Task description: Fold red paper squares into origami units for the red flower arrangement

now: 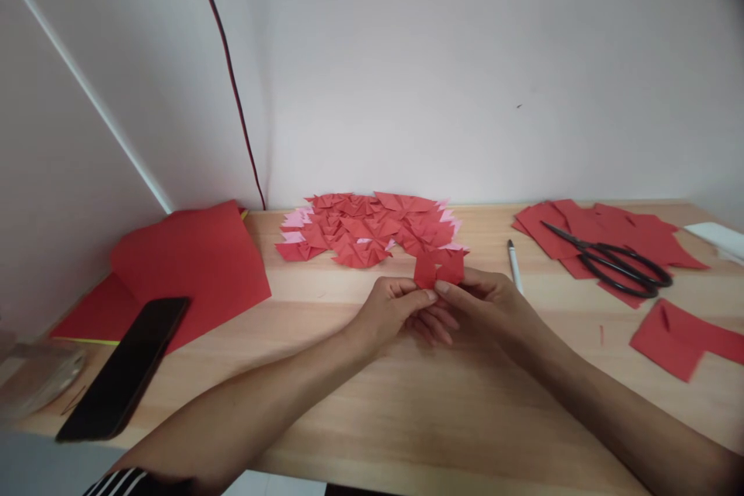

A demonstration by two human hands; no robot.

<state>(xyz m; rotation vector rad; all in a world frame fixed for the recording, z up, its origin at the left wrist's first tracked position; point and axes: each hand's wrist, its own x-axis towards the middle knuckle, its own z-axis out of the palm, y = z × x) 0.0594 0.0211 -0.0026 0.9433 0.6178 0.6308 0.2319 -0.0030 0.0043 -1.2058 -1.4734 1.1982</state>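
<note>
Between my two hands, above the middle of the wooden table, is a folded piece of red paper (426, 266). My left hand (401, 308) pinches its lower left side, thumb on the near face. On the lower right side, my right hand (480, 296) grips it the same way, the two thumb tips close together. Fingers behind and below the paper are partly hidden. Just beyond it lies a pile of folded red and pink paper pieces (363, 229) against the wall.
Large red sheets (191, 256) lie at the left, with a black phone (125, 368) on their near edge. To the right are a white pen (514, 266), cut red paper (631, 229) with black scissors (616, 263) on top, and a red offcut (674, 341). A dark cable (226, 50) hangs along the wall.
</note>
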